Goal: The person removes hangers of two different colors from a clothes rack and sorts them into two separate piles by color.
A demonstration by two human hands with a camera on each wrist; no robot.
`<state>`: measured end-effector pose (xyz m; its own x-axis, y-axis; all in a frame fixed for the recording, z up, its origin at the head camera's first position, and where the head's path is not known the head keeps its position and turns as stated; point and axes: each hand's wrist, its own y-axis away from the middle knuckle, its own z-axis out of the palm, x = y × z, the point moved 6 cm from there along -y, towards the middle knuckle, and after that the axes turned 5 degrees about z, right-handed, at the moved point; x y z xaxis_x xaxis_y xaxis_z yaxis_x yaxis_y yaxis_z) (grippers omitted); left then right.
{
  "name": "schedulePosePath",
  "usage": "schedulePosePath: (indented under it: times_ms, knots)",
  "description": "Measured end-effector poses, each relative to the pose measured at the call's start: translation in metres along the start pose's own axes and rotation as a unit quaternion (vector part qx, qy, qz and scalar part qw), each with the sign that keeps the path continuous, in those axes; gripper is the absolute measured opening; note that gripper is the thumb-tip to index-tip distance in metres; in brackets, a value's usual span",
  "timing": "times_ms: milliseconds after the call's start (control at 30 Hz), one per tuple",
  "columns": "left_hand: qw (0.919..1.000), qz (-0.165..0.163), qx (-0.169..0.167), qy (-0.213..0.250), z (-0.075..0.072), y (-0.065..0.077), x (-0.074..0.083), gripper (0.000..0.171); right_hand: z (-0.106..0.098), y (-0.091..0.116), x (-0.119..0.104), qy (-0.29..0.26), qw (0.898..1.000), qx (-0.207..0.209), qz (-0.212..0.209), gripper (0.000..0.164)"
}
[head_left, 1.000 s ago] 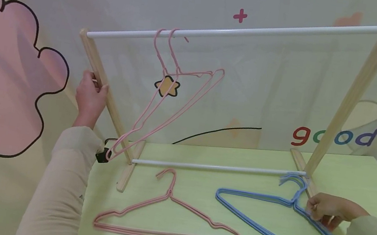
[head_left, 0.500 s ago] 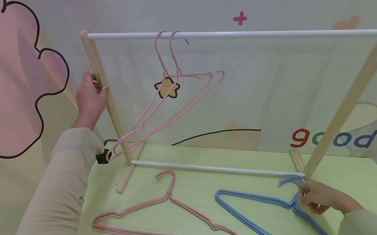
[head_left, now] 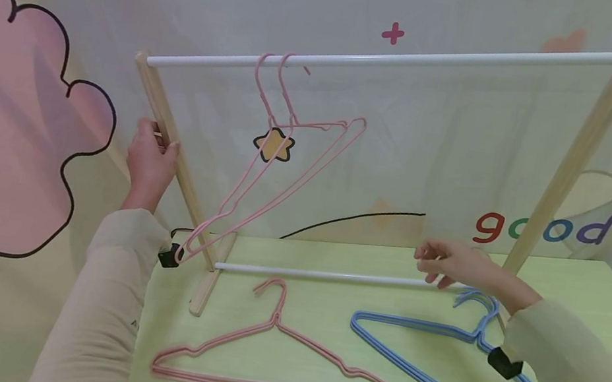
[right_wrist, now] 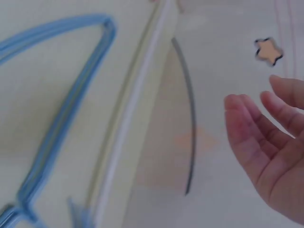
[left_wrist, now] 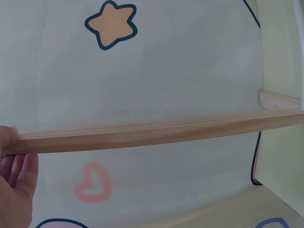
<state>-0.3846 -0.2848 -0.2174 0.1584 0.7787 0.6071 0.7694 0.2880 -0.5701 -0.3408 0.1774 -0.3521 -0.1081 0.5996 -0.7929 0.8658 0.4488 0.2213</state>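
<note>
My left hand (head_left: 151, 163) grips the left wooden post (left_wrist: 142, 136) of a small garment rack, thumb on one side and fingers on the other. Two pink hangers (head_left: 288, 91) hang by their hooks from the rack's white top rail (head_left: 393, 60), toward its left end. In the air before the lower white rail (head_left: 328, 276) is my right hand (head_left: 453, 264), its fingers loosely bent around nothing, as the right wrist view confirms. Below it, blue hangers (head_left: 411, 363) lie stacked on the table. More pink hangers (head_left: 275, 328) lie flat at front centre.
The pale green table (head_left: 314, 326) carries the rack on wooden feet, with its right post (head_left: 575, 160) behind my right forearm. A cartoon-printed wall sheet (head_left: 411, 134) stands close behind. Each wrist wears a small black camera (head_left: 505, 362).
My right hand has left the blue hangers' neck and moved up and left, with nothing in it. My left hand stays on the post, and the hangers keep their places.
</note>
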Motion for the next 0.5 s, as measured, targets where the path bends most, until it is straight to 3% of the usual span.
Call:
schedulePosePath:
  times_ms: [267, 500]
  knots:
    - [1.0, 0.002, 0.005, -0.002, -0.001, 0.0, 0.001, 0.034, 0.01, -0.024, -0.08, -0.07, 0.994, 0.024, -0.076, 0.028]
    - [1.0, 0.001, 0.003, 0.002, 0.0, 0.0, 0.0, 0.034, 0.023, -0.036, -0.14, -0.12, 0.986, 0.028, -0.116, 0.029]
